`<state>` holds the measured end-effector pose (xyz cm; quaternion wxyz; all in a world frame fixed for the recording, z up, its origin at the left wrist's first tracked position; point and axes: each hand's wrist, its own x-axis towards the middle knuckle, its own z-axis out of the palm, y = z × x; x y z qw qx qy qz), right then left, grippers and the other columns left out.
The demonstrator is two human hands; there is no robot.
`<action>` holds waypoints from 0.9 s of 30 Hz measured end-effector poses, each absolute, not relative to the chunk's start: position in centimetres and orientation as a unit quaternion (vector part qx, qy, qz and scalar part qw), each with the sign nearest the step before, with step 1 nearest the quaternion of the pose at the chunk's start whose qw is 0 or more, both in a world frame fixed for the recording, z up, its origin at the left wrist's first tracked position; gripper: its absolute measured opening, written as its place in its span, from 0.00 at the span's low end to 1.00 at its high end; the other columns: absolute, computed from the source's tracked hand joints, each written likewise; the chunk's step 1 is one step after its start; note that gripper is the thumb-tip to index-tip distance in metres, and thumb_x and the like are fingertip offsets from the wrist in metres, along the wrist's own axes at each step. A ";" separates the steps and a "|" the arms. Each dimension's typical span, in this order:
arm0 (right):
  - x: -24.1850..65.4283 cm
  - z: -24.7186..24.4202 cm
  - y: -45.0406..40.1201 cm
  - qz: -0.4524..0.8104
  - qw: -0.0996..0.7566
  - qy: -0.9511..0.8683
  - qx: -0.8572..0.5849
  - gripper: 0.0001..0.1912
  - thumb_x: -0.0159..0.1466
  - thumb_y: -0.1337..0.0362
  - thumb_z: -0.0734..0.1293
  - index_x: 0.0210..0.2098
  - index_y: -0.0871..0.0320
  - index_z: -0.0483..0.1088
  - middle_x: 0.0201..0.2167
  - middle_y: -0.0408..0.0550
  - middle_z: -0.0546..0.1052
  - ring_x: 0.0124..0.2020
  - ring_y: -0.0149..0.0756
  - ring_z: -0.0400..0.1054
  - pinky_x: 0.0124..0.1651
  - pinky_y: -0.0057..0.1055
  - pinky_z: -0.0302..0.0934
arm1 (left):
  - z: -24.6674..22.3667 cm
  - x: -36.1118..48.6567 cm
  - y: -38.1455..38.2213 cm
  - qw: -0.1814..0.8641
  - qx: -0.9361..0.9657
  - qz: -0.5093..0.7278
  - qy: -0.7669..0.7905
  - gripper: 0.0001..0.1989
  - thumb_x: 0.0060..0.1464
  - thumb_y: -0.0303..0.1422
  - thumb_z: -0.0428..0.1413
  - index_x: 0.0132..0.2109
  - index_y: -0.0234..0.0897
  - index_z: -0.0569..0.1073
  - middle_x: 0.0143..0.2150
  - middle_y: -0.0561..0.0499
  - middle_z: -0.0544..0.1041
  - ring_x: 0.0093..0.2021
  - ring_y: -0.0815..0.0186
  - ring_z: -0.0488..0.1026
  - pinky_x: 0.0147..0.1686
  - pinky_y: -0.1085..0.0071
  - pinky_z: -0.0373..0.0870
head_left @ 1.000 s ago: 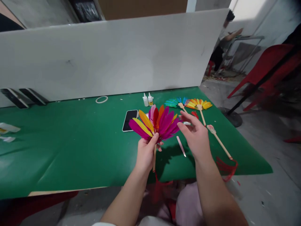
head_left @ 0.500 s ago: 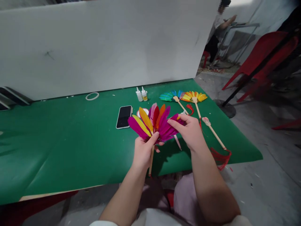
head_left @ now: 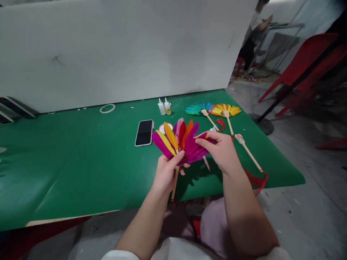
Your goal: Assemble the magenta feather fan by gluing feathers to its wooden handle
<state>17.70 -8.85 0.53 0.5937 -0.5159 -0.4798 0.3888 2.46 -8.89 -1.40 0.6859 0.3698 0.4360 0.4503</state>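
Note:
A feather fan (head_left: 171,138) with magenta, yellow, orange, red and pink feathers is held above the green table. My left hand (head_left: 169,168) grips its base, thumb on top, with the wooden handle pointing down below the palm. The fingers of my right hand (head_left: 221,146) pinch the magenta feathers at the fan's right side. Behind the hands lie a blue-green feather fan (head_left: 199,108) and a yellow-orange feather fan (head_left: 226,109). To the right rests a bare wooden handle (head_left: 249,153) with a red tassel.
On the green table (head_left: 94,162) are a phone (head_left: 144,133), two small bottles (head_left: 165,107), a white ring (head_left: 107,108) and a round white lid (head_left: 166,128). A white panel (head_left: 121,50) stands behind. Red chairs (head_left: 306,65) and a seated person are at the upper right.
The fan and both hands appear slightly further right, and the table's objects have shifted a little in view too. Both holds look the same.

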 end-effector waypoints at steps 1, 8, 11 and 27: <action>17.7 0.5 -8.8 0.389 0.593 -0.476 -0.520 0.08 0.51 0.60 0.70 0.26 0.58 0.74 0.23 0.42 0.75 0.26 0.31 0.69 0.29 0.28 0.65 | -1.4 2.4 -8.9 0.685 0.374 0.448 0.437 0.13 0.43 0.36 0.61 0.34 0.30 0.72 0.26 0.51 0.73 0.20 0.71 0.70 0.12 0.79 0.62; 17.7 0.2 -8.6 0.426 0.582 -0.442 -0.533 0.11 0.50 0.56 0.70 0.24 0.58 0.72 0.21 0.41 0.74 0.23 0.32 0.68 0.25 0.28 0.64 | -1.3 2.2 -9.0 0.675 0.400 0.432 0.444 0.14 0.43 0.36 0.62 0.36 0.31 0.73 0.27 0.50 0.74 0.21 0.70 0.71 0.14 0.79 0.64; 17.6 0.3 -8.6 0.467 0.583 -0.421 -0.514 0.11 0.50 0.57 0.70 0.25 0.58 0.73 0.22 0.43 0.76 0.24 0.34 0.70 0.27 0.30 0.66 | -1.4 2.1 -9.0 0.682 0.407 0.419 0.440 0.15 0.42 0.36 0.62 0.36 0.30 0.74 0.28 0.48 0.75 0.22 0.70 0.71 0.16 0.79 0.65; 17.9 0.0 -8.3 0.416 0.563 -0.465 -0.542 0.13 0.51 0.53 0.69 0.24 0.58 0.71 0.19 0.40 0.72 0.21 0.29 0.65 0.24 0.26 0.59 | -2.3 2.0 -9.0 0.676 0.378 0.454 0.440 0.16 0.41 0.35 0.63 0.39 0.32 0.76 0.40 0.45 0.78 0.36 0.63 0.76 0.30 0.72 0.74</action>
